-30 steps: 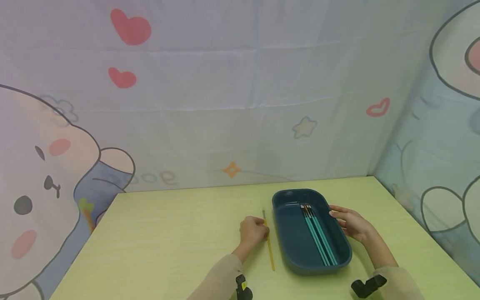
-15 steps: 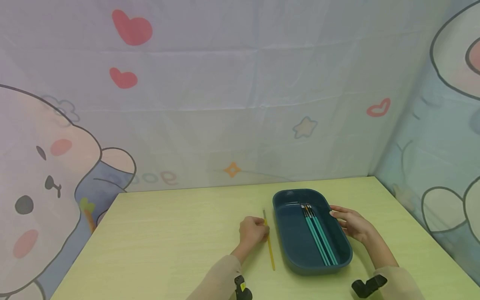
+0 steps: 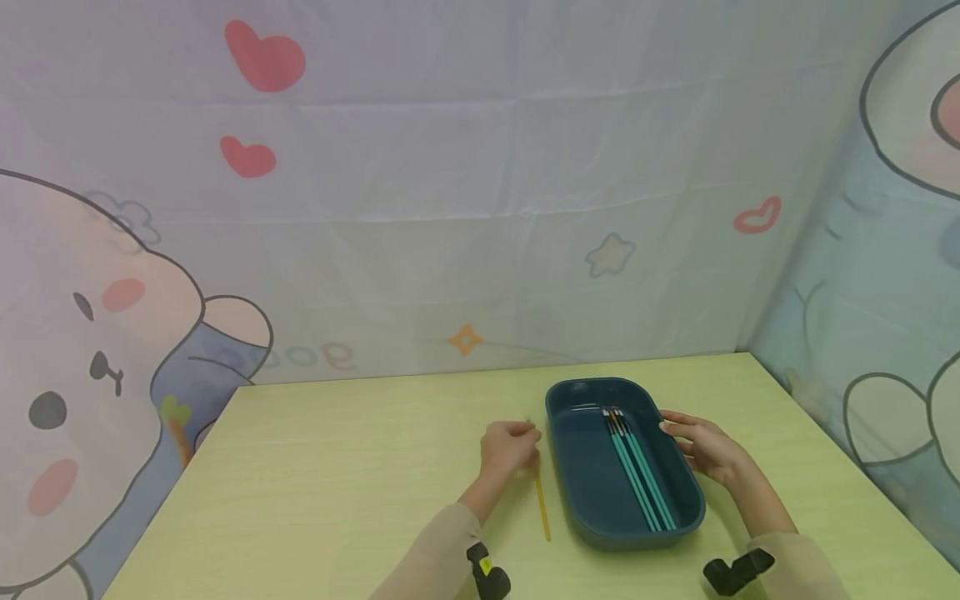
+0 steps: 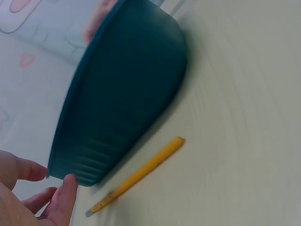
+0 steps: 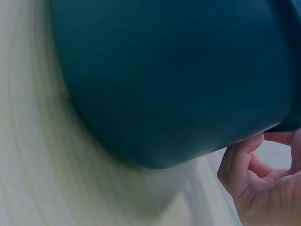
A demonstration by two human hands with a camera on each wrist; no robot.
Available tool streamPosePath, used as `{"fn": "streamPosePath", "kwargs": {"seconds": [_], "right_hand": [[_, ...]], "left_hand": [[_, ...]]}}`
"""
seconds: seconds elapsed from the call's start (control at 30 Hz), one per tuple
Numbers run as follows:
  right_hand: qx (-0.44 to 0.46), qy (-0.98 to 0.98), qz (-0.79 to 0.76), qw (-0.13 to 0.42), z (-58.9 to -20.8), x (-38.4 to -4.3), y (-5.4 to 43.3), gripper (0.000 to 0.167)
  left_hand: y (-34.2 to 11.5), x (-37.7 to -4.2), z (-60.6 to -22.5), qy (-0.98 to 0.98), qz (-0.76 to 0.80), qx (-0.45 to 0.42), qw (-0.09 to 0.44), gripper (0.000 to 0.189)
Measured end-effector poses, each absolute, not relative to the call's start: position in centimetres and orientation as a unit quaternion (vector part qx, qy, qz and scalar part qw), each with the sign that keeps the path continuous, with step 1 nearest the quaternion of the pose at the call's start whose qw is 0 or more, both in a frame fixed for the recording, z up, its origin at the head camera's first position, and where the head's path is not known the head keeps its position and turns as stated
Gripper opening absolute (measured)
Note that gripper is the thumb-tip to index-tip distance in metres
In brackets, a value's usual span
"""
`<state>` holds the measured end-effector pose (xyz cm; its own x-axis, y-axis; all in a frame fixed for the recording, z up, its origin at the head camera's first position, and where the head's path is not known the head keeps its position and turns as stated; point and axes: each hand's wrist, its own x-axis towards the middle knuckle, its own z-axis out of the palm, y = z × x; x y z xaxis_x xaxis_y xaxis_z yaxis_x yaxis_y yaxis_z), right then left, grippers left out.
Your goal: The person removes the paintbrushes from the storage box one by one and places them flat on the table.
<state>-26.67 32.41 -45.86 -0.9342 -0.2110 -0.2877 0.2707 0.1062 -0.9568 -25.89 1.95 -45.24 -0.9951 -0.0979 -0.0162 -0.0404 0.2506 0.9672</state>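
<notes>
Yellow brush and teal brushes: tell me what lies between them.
Between the yellow brush and teal brushes, the head view shows a bare strip of table, then the left wall and bare floor of the tray.

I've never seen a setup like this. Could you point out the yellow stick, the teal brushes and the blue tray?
Yellow stick (image 4: 140,174): left wrist view, middle of its shaft.
Teal brushes (image 3: 635,483): head view, partway along the handles.
Blue tray (image 3: 588,475): head view, bare floor beside the brushes.

Noted faint lettering (image 3: 303,357) on backdrop (image 3: 420,167), above far edge of table (image 3: 337,450) near left corner; cannot read word.
</notes>
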Motion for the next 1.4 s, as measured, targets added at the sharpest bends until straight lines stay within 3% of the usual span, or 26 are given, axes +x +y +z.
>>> {"fn": "streamPosePath", "kwargs": {"seconds": [0.47, 1.4], "right_hand": [[0.019, 0.719, -0.670, 0.182, -45.8, -26.7, 32.5, 0.068], [0.016, 0.718, -0.671, 0.184, -45.9, -26.7, 32.5, 0.068]], "left_hand": [[2.8, -26.3, -42.6, -0.737, -0.674, 0.047, -0.001, 0.026], [6.0, -26.4, -41.1, -0.748, -0.663, 0.021, -0.017, 0.029]]}}
